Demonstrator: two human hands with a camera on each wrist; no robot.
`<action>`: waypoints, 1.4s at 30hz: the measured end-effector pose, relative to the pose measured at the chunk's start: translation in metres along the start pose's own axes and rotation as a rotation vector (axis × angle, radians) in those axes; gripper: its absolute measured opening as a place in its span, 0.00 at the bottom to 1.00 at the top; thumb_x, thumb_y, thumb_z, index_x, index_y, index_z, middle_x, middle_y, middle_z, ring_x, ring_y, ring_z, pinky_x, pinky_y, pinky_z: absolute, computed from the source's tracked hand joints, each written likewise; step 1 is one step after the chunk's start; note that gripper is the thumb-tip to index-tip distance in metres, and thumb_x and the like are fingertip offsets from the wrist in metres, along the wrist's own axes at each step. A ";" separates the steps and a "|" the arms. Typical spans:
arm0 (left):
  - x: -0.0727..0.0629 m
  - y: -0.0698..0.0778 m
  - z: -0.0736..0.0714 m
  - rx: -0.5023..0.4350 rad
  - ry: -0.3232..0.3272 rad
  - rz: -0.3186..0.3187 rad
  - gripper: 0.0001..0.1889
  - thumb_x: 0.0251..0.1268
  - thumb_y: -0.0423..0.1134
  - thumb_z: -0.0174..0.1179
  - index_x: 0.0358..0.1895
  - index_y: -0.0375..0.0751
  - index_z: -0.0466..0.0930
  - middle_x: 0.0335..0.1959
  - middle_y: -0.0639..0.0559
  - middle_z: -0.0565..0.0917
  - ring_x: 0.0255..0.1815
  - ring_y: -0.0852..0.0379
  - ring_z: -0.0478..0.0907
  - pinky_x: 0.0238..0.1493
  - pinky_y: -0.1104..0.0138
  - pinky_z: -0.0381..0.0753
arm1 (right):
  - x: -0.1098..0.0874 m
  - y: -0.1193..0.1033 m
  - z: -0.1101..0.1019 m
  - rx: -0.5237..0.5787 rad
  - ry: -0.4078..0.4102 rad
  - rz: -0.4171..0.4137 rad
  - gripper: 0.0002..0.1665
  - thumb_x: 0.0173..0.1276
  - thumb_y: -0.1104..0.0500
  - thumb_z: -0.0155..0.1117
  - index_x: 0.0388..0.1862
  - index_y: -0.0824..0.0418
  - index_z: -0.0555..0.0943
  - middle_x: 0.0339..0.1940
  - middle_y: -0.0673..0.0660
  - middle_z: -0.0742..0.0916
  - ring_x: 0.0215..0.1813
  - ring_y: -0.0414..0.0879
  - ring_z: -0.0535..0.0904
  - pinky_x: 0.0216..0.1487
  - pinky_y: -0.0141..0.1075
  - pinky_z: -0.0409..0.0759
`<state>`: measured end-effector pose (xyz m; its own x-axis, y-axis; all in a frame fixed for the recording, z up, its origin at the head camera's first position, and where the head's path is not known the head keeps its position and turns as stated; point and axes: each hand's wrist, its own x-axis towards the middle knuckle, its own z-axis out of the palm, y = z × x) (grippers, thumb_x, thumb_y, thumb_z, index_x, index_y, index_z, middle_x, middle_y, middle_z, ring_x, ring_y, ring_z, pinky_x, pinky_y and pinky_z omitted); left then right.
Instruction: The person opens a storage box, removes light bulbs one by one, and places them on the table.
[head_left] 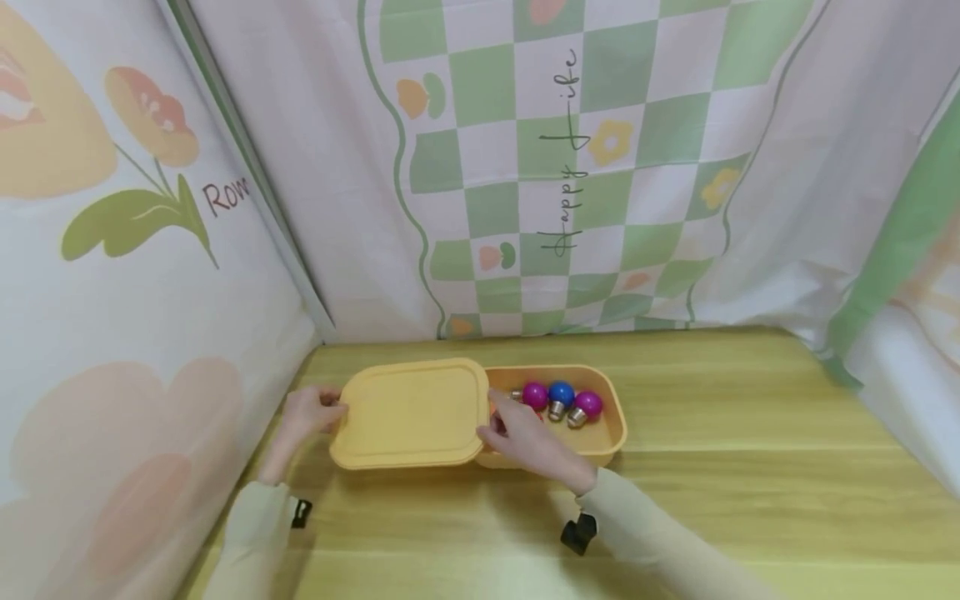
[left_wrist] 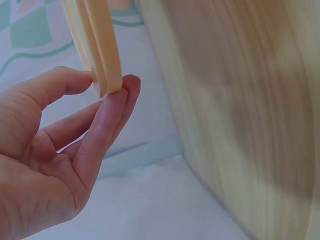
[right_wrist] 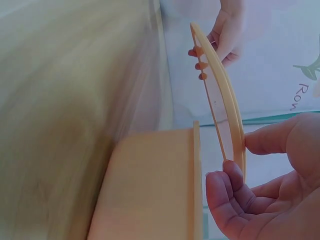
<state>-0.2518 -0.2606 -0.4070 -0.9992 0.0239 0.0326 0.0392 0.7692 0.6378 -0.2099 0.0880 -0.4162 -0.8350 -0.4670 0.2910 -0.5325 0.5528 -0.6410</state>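
A yellow lid (head_left: 412, 414) is held level between both hands, overlapping the left part of a yellow plastic box (head_left: 617, 425) in the head view. My left hand (head_left: 309, 414) pinches its left end, thumb above and fingertips curled beneath, as the left wrist view shows on the lid's rim (left_wrist: 102, 55). At the opposite end my right hand (head_left: 525, 437) pinches the lid (right_wrist: 227, 105) the same way, close above the box wall (right_wrist: 155, 185). Inside the box lie a blue bulb (head_left: 561, 393) and magenta bulbs (head_left: 588, 405) with metal screw bases; the lid and right hand hide the rest.
The box stands on a wood-grain table (head_left: 750, 467). A printed white curtain (head_left: 480, 192) hangs behind the table, and another patterned cloth (head_left: 150, 333) closes off the left side. Black wrist straps (head_left: 579, 533) show at the sleeves.
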 end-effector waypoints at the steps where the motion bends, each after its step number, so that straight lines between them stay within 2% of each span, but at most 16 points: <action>1: 0.000 -0.002 -0.001 -0.007 -0.007 -0.002 0.17 0.61 0.32 0.62 0.49 0.22 0.82 0.40 0.32 0.87 0.29 0.54 0.87 0.29 0.67 0.89 | 0.001 -0.002 0.002 0.007 -0.003 0.005 0.17 0.68 0.63 0.63 0.53 0.68 0.74 0.21 0.48 0.75 0.22 0.32 0.65 0.22 0.23 0.65; 7: 0.000 -0.011 -0.009 -0.019 -0.024 -0.008 0.16 0.62 0.31 0.60 0.49 0.19 0.81 0.41 0.29 0.86 0.29 0.53 0.87 0.29 0.64 0.89 | 0.006 -0.008 0.012 0.050 -0.017 0.018 0.23 0.67 0.63 0.62 0.59 0.70 0.73 0.20 0.48 0.74 0.21 0.33 0.64 0.22 0.24 0.64; 9: 0.000 -0.014 -0.011 -0.026 -0.015 -0.018 0.17 0.62 0.30 0.60 0.48 0.18 0.80 0.41 0.28 0.86 0.28 0.54 0.86 0.29 0.63 0.89 | 0.008 -0.011 0.015 0.049 -0.009 0.016 0.20 0.66 0.63 0.63 0.56 0.68 0.74 0.21 0.48 0.75 0.22 0.34 0.65 0.22 0.24 0.65; 14: -0.001 -0.018 -0.015 -0.031 0.003 -0.049 0.17 0.60 0.29 0.59 0.48 0.16 0.79 0.41 0.25 0.85 0.27 0.54 0.85 0.28 0.64 0.89 | 0.012 -0.015 0.024 0.035 0.015 0.035 0.08 0.63 0.64 0.64 0.39 0.65 0.75 0.24 0.51 0.77 0.26 0.36 0.68 0.27 0.25 0.68; 17: -0.001 -0.020 -0.019 -0.002 -0.001 -0.081 0.17 0.60 0.29 0.59 0.48 0.16 0.79 0.41 0.25 0.84 0.26 0.55 0.84 0.28 0.64 0.88 | 0.014 -0.018 0.029 0.026 0.028 0.038 0.07 0.62 0.65 0.65 0.33 0.65 0.75 0.24 0.52 0.77 0.27 0.37 0.68 0.28 0.25 0.68; 21: -0.002 -0.025 -0.024 0.086 -0.031 -0.086 0.16 0.61 0.30 0.58 0.47 0.17 0.79 0.38 0.28 0.85 0.24 0.56 0.82 0.28 0.65 0.85 | 0.017 -0.024 0.035 0.026 0.027 0.029 0.07 0.61 0.65 0.65 0.32 0.65 0.75 0.24 0.53 0.77 0.26 0.38 0.68 0.27 0.25 0.67; 25: -0.004 -0.029 -0.030 0.160 -0.057 -0.057 0.15 0.61 0.31 0.56 0.45 0.19 0.80 0.29 0.34 0.85 0.23 0.55 0.79 0.28 0.66 0.80 | 0.021 -0.031 0.040 0.019 0.007 0.022 0.06 0.63 0.65 0.64 0.33 0.66 0.75 0.24 0.52 0.76 0.27 0.38 0.68 0.27 0.25 0.68; 32: -0.006 -0.035 -0.041 0.199 -0.058 -0.071 0.17 0.61 0.33 0.52 0.45 0.22 0.81 0.31 0.37 0.86 0.29 0.50 0.81 0.32 0.62 0.81 | 0.030 -0.040 0.046 0.034 -0.002 0.026 0.07 0.63 0.66 0.63 0.39 0.67 0.77 0.25 0.52 0.76 0.28 0.40 0.69 0.26 0.25 0.68; 36: -0.007 -0.037 -0.042 0.233 -0.039 -0.062 0.17 0.56 0.32 0.52 0.43 0.24 0.83 0.26 0.40 0.85 0.25 0.53 0.79 0.28 0.65 0.77 | 0.032 -0.041 0.052 0.050 -0.018 0.035 0.06 0.62 0.66 0.62 0.37 0.67 0.76 0.25 0.51 0.76 0.27 0.39 0.68 0.25 0.25 0.67; 42: -0.008 -0.042 -0.040 0.187 -0.017 -0.078 0.18 0.51 0.30 0.50 0.42 0.23 0.83 0.22 0.44 0.82 0.22 0.55 0.75 0.24 0.68 0.73 | 0.031 -0.040 0.060 0.059 -0.034 0.039 0.06 0.62 0.66 0.62 0.35 0.67 0.76 0.25 0.51 0.75 0.27 0.38 0.67 0.26 0.25 0.66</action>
<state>-0.2450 -0.3187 -0.4035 -0.9992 -0.0307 -0.0250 -0.0389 0.8745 0.4835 -0.2067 0.0102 -0.4239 -0.8493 -0.4697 0.2410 -0.4895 0.5298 -0.6926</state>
